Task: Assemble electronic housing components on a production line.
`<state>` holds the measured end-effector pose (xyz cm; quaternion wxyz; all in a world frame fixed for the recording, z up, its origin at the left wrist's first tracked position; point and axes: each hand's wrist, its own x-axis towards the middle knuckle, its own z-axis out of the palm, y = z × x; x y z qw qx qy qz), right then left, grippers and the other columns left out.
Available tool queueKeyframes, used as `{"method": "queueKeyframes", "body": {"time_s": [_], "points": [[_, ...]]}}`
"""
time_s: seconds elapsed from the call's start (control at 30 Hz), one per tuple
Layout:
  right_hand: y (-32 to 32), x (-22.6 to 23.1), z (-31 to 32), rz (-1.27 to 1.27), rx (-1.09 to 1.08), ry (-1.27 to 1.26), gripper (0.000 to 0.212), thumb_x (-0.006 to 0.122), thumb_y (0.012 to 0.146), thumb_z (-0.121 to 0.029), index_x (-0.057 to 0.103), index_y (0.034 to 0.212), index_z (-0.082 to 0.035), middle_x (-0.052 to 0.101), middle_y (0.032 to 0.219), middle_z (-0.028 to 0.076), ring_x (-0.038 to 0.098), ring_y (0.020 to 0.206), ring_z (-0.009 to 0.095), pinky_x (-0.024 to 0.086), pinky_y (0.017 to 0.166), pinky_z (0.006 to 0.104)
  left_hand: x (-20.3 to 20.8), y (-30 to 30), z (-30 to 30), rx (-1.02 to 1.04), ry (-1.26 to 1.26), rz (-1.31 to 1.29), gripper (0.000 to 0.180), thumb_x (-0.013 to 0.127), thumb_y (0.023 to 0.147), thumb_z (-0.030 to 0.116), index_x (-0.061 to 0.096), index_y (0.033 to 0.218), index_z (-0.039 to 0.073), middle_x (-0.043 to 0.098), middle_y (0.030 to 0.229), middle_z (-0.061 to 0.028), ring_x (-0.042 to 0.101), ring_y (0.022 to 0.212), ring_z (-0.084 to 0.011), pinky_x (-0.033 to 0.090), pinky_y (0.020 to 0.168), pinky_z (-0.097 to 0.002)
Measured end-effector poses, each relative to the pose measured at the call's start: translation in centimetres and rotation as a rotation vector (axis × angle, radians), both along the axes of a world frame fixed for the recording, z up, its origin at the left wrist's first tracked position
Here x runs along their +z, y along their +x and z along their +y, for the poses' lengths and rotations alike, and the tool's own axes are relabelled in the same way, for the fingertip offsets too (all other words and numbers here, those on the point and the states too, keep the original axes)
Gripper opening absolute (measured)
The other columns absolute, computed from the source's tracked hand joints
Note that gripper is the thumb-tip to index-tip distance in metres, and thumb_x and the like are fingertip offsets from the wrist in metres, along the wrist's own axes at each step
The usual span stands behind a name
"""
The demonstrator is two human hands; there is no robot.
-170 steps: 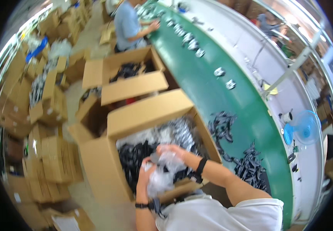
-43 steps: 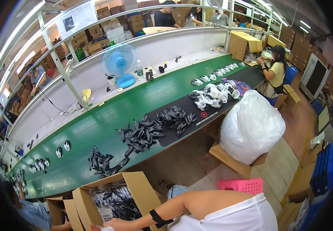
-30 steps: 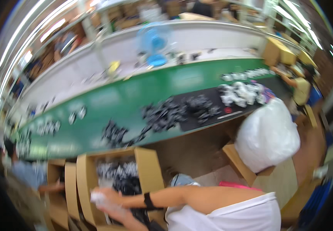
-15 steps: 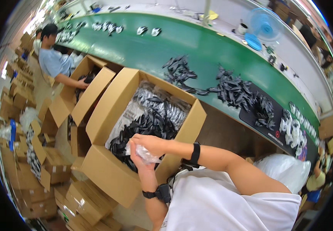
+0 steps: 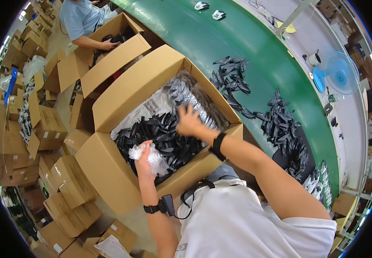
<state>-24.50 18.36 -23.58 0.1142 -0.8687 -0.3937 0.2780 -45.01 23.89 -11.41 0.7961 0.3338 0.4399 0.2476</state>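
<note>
My left hand (image 5: 144, 164) is closed around a crumpled clear plastic bag (image 5: 156, 161) above the near side of an open cardboard box (image 5: 104, 172). Loose black curved plastic pieces (image 5: 145, 133) fill much of that box. Over them hovers my right hand (image 5: 189, 123), fingers spread and nothing visible in it; whether it touches any piece I cannot tell. Beyond it, a row of pieces in clear wrapping (image 5: 194, 96) lies along the box's right side. A pale printed sheet or bag (image 5: 145, 109) lies at the left inside the box.
A green worktable (image 5: 186, 32) runs along the right, with piles of black pieces (image 5: 280, 124) and a blue fan (image 5: 338, 73). At the upper left, a co-worker (image 5: 78, 21) reaches into another open box (image 5: 113, 56). Stacked cartons (image 5: 70, 176) crowd the floor at left.
My hands have come apart: the right has left the plastic bag and opened over the black pieces, while the left keeps the bag. The view has also turned.
</note>
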Motion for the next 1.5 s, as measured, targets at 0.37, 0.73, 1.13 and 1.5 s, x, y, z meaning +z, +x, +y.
{"method": "queueKeyframes", "body": {"time_s": [0.37, 0.73, 1.13, 1.5], "points": [[-0.6, 6.1, 0.3, 0.144, 0.172, 0.379, 0.017, 0.055, 0.072, -0.017, 0.066, 0.081, -0.008, 0.066, 0.078, 0.015, 0.063, 0.074, 0.034, 0.051, 0.069, 0.0426, 10.1, -5.0, -6.2, 0.724, 0.418, 0.045, 0.05, 0.07, 0.066, 0.035, 0.058, 0.098, 0.0, 0.059, 0.101, -0.0124, 0.055, 0.085, -0.0178, 0.046, 0.072, -0.0329], [5.6, 2.5, 2.5, -0.457, 0.78, 0.199, 0.043, 0.061, 0.066, -0.009, 0.06, 0.109, -0.012, 0.052, 0.112, 0.009, 0.049, 0.101, 0.031, 0.045, 0.086, 0.0376, 12.6, -11.3, -13.7, 0.935, 0.518, 0.53, 0.047, 0.069, 0.067, 0.032, 0.057, 0.099, 0.001, 0.057, 0.098, -0.0111, 0.053, 0.082, -0.0174, 0.046, 0.07, -0.032], [4.1, 0.2, 3.5, -0.497, 0.894, 0.177, 0.043, 0.069, 0.066, -0.017, 0.058, 0.107, -0.013, 0.059, 0.104, 0.005, 0.046, 0.108, 0.027, 0.038, 0.091, 0.0385, 13.2, -12.6, -17.5, 0.966, 0.734, 0.923, 0.044, 0.067, 0.069, 0.03, 0.055, 0.1, 0.002, 0.055, 0.096, -0.0098, 0.052, 0.078, -0.0169, 0.045, 0.067, -0.031], [10.0, 4.5, -2.1, 0.119, 0.621, 0.233, 0.025, 0.067, 0.074, -0.027, 0.064, 0.09, -0.008, 0.061, 0.094, 0.016, 0.058, 0.093, 0.035, 0.047, 0.079, 0.043, 13.6, -12.9, -17.3, 0.922, 0.93, 1.183, 0.041, 0.066, 0.07, 0.027, 0.053, 0.101, 0.003, 0.053, 0.094, -0.0086, 0.051, 0.075, -0.0165, 0.045, 0.065, -0.0301]]}}
